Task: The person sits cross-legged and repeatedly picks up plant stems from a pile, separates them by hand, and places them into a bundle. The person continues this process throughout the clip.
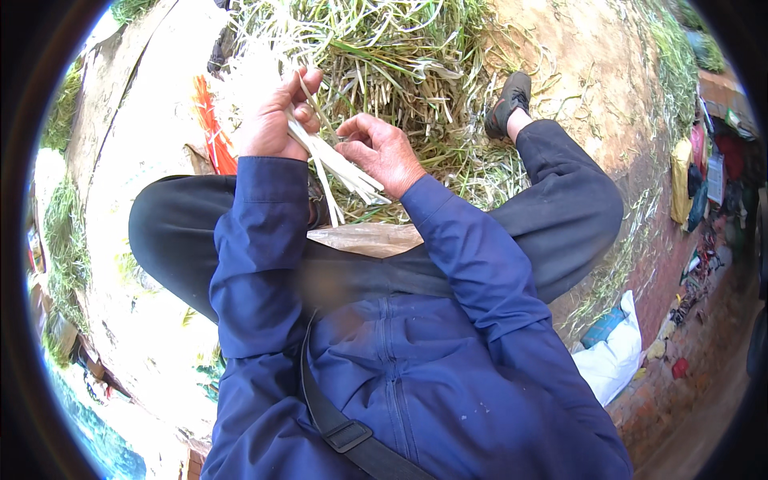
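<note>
My left hand (279,117) is closed around a small bundle of pale, flat plant stalks (342,168), whose ends fan out down towards my lap. Close to its right, my right hand (378,150) has its thumb and forefinger near one thin stalk that slants between the hands; whether the fingertips pinch it cannot be made out. Just beyond both hands lies a large heap of green and straw-coloured grass stalks (390,84), with cut ends facing me.
Orange plastic strips (215,129) lie left of my left hand. My shoe (510,105) rests right of the heap. A white sack (615,354) lies at the lower right, near mixed items along a brick edge. More grass (66,246) lies at the far left.
</note>
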Action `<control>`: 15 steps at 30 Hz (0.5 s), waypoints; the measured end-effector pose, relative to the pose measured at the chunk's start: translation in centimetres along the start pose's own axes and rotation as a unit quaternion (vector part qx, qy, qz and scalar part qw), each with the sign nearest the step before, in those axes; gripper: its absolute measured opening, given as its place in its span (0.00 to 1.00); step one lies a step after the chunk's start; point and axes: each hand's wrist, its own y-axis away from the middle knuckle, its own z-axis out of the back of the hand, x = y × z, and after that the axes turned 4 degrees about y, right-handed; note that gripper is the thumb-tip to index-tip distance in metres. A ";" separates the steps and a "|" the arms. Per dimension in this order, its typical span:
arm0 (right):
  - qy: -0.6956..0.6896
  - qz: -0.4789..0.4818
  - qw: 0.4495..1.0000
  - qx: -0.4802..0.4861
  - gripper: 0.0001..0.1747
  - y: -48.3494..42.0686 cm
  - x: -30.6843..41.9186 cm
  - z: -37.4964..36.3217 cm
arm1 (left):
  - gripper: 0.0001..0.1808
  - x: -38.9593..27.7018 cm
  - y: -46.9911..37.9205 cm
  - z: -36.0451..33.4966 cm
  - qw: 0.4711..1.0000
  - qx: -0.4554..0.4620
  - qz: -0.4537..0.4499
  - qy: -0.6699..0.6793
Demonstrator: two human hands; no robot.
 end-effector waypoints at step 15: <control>-0.258 -0.067 0.947 0.181 0.14 0.7 -3.1 -1.6 | 0.11 0.9 1.7 1.1 0.999 -0.037 -0.009 0.001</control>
